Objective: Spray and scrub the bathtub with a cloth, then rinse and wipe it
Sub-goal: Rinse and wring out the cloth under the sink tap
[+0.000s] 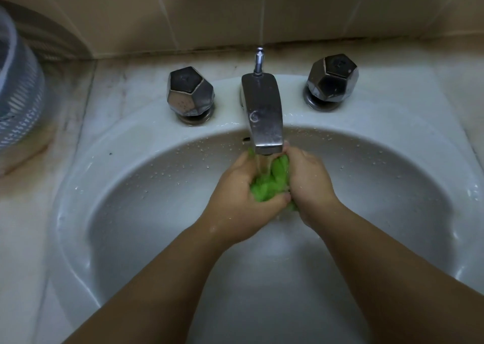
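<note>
A bunched green cloth [272, 180] is held under the chrome spout [263, 113] of a white sink [110, 186], and water runs from the spout onto it. My left hand [235, 197] grips the cloth from the left, fingers curled round it. My right hand [307, 184] grips it from the right, just below the spout's tip. Most of the cloth is hidden between the two hands. No bathtub is in view.
Two faceted chrome tap knobs stand either side of the spout, the left knob [190, 92] and the right knob [332, 79]. A drain pull rod [258, 61] rises behind the spout. A white slotted basket [18, 92] sits on the stained counter at far left. Beige wall tiles close off the back.
</note>
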`<state>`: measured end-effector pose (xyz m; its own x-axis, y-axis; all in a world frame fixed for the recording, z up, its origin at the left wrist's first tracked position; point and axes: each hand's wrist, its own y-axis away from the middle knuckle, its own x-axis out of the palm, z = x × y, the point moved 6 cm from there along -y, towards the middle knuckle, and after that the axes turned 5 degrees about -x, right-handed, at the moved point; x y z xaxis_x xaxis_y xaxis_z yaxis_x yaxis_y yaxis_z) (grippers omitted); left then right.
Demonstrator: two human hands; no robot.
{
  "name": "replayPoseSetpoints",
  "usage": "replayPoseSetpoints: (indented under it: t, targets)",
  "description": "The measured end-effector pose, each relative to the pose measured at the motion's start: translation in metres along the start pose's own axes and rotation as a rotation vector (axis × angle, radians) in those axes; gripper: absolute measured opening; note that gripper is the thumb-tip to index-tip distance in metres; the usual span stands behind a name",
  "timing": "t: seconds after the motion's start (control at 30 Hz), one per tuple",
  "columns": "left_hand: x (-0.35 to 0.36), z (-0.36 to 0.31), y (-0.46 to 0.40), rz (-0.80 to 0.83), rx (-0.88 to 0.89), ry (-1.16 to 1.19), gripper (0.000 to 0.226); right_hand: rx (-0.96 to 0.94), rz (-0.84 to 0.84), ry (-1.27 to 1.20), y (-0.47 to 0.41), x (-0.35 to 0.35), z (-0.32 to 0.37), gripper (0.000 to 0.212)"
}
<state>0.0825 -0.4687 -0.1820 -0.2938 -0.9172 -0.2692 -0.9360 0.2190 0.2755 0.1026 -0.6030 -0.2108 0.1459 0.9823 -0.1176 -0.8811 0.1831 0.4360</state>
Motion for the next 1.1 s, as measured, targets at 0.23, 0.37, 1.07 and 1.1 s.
replayPoseSetpoints:
  t: [0.23, 0.37, 1.07, 1.1]
  targets:
    - [-0.011, 0.008, -0.003, -0.161, -0.102, -0.122, 0.016, -0.016, -0.024, -0.142, 0.023, 0.0, -0.005, 0.04]
    - [-0.014, 0.006, -0.004, -0.199, -0.208, 0.026, 0.018, -0.303, 0.193, 0.105, 0.042, 0.016, 0.004, 0.058]
    - [-0.009, 0.009, -0.004, -0.181, -0.165, 0.123, 0.017, 0.107, 0.057, -0.109, 0.02, 0.017, -0.002, 0.039]
    - [-0.013, 0.011, -0.005, -0.229, -0.187, 0.095, 0.01, 0.109, 0.057, -0.111, 0.022, 0.017, -0.005, 0.044]
